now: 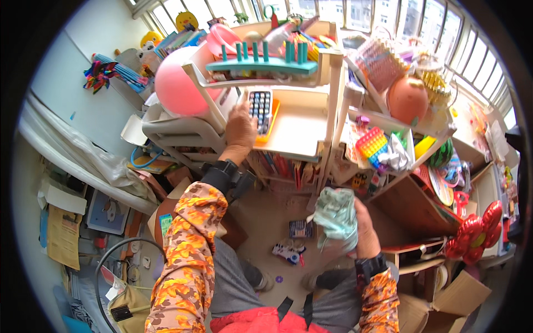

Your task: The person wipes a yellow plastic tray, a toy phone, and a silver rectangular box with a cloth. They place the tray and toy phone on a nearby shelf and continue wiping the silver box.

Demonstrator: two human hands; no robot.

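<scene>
My left hand [241, 129] reaches into the shelf of a white plastic rack [302, 125]. Its fingers are at the left edge of a flat panel with rows of dark squares [260, 109], perhaps a toy keypad; whether they grip it cannot be made out. An orange-yellow tray or case [272, 125] shows beneath that panel on the same shelf. Lower and to the right, my right hand [366, 227] holds a crumpled pale green cloth [336, 218] above the floor, its fingers partly hidden behind the cloth.
A teal pegboard [262, 65] lies on the top tier, beside a pink ball [183, 81]. Toys, including a rainbow pop-it [372, 145], fill the right rack. On the floor [266, 212] lie a dark printed box [300, 229] and a black-and-white toy [288, 252]. An open cardboard box [462, 293] stands lower right.
</scene>
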